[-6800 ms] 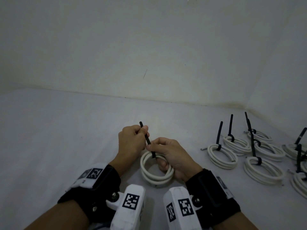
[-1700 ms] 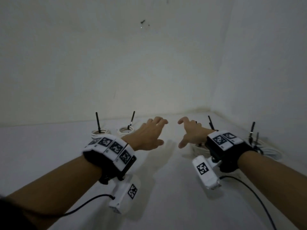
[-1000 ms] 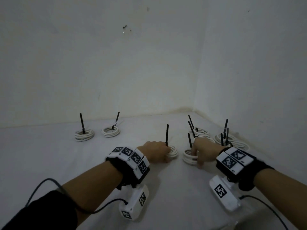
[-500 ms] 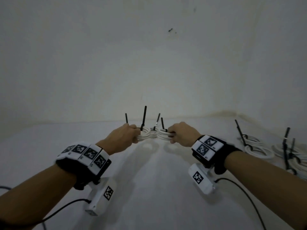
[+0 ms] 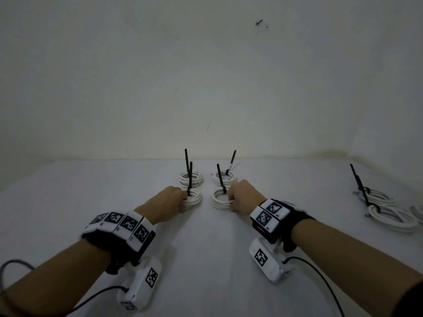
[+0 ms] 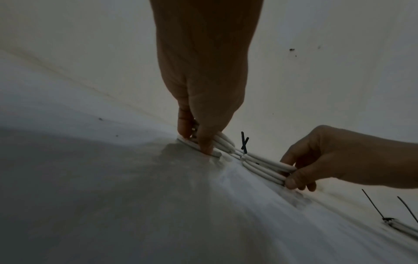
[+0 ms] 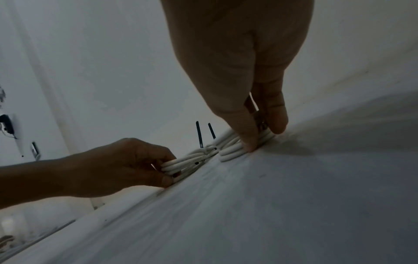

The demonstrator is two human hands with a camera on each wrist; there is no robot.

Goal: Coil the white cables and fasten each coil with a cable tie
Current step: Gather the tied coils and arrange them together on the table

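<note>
The left hand (image 5: 170,203) pinches one tied coil of white round cable (image 5: 194,199); the right hand (image 5: 243,197) pinches another tied white coil (image 5: 220,199) just beside it.

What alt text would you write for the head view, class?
Two hands each hold a tied white coil on a white table: left hand on the left coil, right hand on the right coil. Two more tied coils lie just behind.

A bare, dim room corner set up for recording: plain off-white walls (image 5: 206,76) with scuff marks meet a white-covered bench (image 5: 206,259), and marker-tagged wristbands (image 5: 119,227) trail cables.
</note>
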